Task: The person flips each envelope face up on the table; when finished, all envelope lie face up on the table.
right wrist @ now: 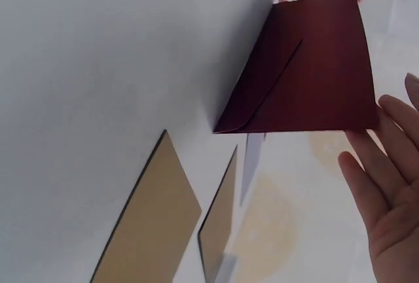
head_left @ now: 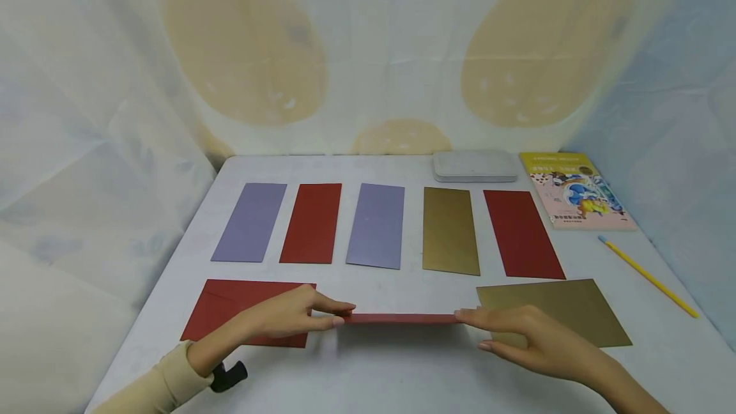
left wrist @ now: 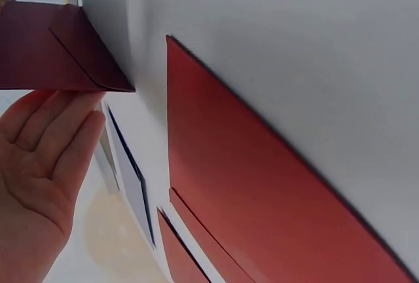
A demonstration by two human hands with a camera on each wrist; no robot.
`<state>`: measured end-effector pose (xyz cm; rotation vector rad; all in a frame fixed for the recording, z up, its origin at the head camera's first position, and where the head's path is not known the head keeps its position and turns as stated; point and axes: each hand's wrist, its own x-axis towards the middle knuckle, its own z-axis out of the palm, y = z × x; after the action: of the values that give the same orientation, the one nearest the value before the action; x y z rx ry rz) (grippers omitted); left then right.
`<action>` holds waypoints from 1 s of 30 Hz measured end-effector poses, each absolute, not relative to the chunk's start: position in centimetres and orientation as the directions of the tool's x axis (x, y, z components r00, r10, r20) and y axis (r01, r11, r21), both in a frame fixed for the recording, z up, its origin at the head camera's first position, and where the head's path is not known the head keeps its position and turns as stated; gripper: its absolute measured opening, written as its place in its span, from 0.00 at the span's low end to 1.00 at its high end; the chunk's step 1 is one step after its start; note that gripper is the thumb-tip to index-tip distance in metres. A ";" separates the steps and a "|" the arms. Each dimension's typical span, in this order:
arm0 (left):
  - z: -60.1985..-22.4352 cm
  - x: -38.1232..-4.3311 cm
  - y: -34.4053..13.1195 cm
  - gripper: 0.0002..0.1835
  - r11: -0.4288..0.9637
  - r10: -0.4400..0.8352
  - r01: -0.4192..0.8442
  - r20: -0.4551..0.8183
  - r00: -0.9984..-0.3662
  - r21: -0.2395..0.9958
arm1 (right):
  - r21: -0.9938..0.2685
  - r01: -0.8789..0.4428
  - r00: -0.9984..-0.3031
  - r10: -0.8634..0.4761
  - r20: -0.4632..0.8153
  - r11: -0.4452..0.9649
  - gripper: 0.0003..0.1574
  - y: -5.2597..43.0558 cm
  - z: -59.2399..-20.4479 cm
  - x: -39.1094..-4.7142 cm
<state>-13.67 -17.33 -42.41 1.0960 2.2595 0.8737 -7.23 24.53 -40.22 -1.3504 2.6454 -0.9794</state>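
A red envelope (head_left: 399, 319) stands up nearly edge-on to the head view, between my two hands. Its flap side shows in the right wrist view, and its lower long edge touches the table. Extended fingers of my left hand (head_left: 296, 313) touch its left end. At the opposite end, the fingertips of my right hand (head_left: 531, 340) touch the edge with fingers fairly straight. Another red envelope (head_left: 230, 305) lies flat, partly under my left forearm and hand. Beneath and beyond my right hand lies a gold envelope (head_left: 566, 308).
Behind my hands is a row of flat envelopes: purple (head_left: 250, 222), red (head_left: 311, 222), purple (head_left: 375, 225), gold (head_left: 450, 229) and red (head_left: 523, 232). A pale case (head_left: 475, 166), a booklet (head_left: 575, 190) and a yellow pencil (head_left: 650, 277) lie at the back and right.
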 end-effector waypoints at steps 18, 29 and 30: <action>-43.1 -14.7 -17.3 0.29 0.366 0.766 0.524 0.070 -0.639 0.769 | -0.435 -0.841 -0.514 -0.725 0.458 0.321 0.27 24.3 -40.8 -10.0; -43.3 -15.5 -16.7 0.35 0.244 0.730 0.814 0.453 -0.512 0.527 | -0.519 -0.794 -0.554 -0.729 0.402 0.316 0.36 24.6 -41.2 -12.8; -43.4 -15.7 -16.7 0.35 0.244 0.726 0.817 0.460 -0.511 0.523 | -0.513 -0.801 -0.545 -0.730 0.413 0.309 0.38 24.5 -41.3 -13.1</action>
<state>-15.67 -16.73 -43.43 1.6038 2.5718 1.2120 -13.07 24.50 -41.33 -1.5398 2.6231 -1.1294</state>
